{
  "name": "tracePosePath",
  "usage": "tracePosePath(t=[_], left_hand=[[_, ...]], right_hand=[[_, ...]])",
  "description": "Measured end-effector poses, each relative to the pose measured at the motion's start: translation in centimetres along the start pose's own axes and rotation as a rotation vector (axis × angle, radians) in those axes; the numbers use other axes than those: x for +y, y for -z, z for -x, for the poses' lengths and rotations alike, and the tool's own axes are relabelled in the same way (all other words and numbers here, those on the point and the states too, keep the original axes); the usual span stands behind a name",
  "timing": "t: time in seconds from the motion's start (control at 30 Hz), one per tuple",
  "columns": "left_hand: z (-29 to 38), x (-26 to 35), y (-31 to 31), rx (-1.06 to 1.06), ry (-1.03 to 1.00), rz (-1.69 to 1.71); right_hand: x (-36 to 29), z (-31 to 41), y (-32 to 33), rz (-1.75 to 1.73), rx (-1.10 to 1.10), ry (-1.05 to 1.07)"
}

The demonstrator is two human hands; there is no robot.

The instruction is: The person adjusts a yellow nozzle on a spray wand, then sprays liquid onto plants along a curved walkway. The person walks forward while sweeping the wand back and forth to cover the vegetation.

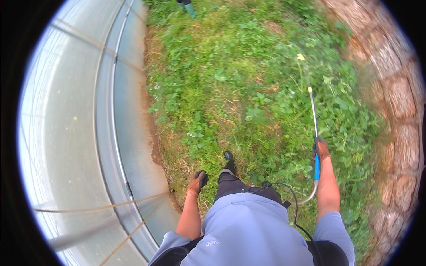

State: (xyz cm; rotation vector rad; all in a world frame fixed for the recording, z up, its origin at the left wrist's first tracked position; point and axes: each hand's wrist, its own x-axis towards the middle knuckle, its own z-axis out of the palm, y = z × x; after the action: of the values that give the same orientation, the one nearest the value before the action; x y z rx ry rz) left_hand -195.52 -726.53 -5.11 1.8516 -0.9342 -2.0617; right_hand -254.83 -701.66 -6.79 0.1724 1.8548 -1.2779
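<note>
My right hand [321, 149], in an orange-brown and black work glove, grips a spray wand at the top of its blue handle [317, 168]. The wand's thin metal lance [313, 111] points forward over leafy weeds [332, 99] and carries a small yellow nozzle [310, 89]. Faint mist hangs beyond the nozzle. From the handle's lower end a pale hose [311, 197] curves back towards my hip. My left hand [199, 181], gloved alike, hangs beside my left thigh with curled fingers and nothing visible in it.
Plastic greenhouse sheeting [129, 133] with a metal pipe [114, 86] and tie straps [100, 208] runs along the left. A stone block wall [401, 96] bounds the right. Ahead stands another person in green boots [190, 10]. A black cable [295, 202] loops by my waist.
</note>
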Motion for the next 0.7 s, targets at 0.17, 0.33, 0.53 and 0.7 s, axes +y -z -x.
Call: tracePosePath(t=[0.17,0.33,0.53,0.7], left_hand=[[-6.8,-1.6,7.7,0.135,0.078,0.250],[-9.2,-4.7,13.7,0.154,-0.029,0.220],[-9.7,-4.1,16.6,0.271,0.195,0.582],[-10.5,-1.4,14.7,0.291,0.219,0.642]], right_hand=[[-2.2,6.2,-20.3,1.150,-0.405,0.289],[-5.9,9.4,-30.9,1.542,-0.739,0.632],[-9.0,3.5,-47.9,1.345,-0.511,0.858],[-12.0,1.7,-53.8,1.331,-0.637,0.907]])
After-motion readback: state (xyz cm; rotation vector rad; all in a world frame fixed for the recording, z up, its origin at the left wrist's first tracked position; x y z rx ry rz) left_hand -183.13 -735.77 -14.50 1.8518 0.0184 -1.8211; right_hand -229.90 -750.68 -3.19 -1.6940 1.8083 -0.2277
